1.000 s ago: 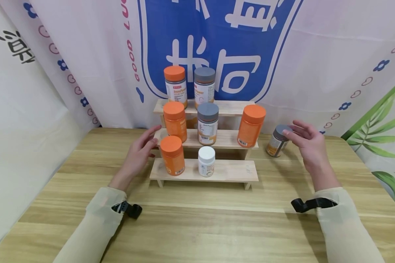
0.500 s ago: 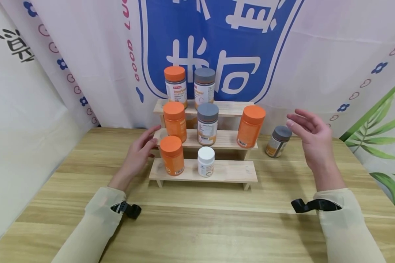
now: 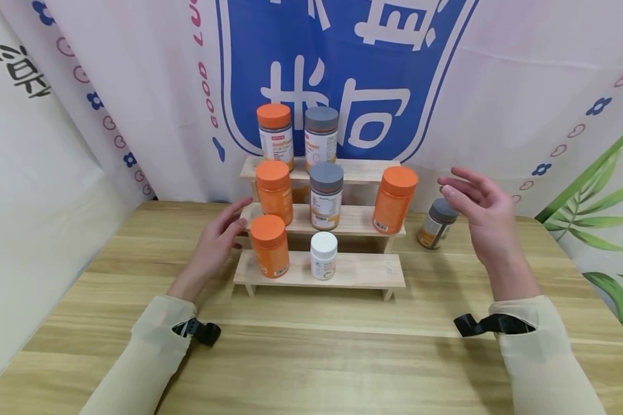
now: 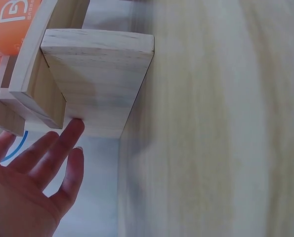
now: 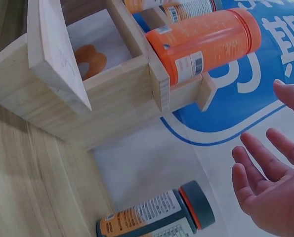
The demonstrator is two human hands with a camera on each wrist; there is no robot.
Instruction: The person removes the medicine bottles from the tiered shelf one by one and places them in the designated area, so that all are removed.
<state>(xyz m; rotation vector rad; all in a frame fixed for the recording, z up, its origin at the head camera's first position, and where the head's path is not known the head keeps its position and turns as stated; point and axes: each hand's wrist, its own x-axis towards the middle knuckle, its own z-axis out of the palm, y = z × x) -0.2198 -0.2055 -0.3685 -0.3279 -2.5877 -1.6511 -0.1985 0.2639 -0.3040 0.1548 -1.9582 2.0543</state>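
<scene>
A three-step wooden display rack [image 3: 360,270] bears several supplement bottles. My left hand [image 3: 214,245] is at its left end, fingers loosely extended; in the left wrist view a fingertip seems to meet the rack's side panel [image 4: 95,79]. To the right of the rack, a grey-capped bottle [image 3: 436,225] stands on the table. My right hand [image 3: 485,222] hovers above and right of this bottle, fingers spread and holding nothing. The right wrist view has the same bottle [image 5: 154,215] below the hand, apart from it. An orange bottle [image 3: 394,200] occupies the middle step's right end.
On the top step are an orange-capped bottle [image 3: 276,138] and a grey-capped one [image 3: 321,138]. The middle step also holds an orange bottle [image 3: 274,193] and a grey-capped bottle [image 3: 326,196]. Below stand another orange bottle [image 3: 270,246] and a small white one [image 3: 323,255]. A printed curtain [image 3: 181,115] hangs behind.
My right hand has come away from the grey-capped bottle's lid and risen, then drifted slightly left above it. The bottle stays on the table. My left hand keeps its place by the rack.
</scene>
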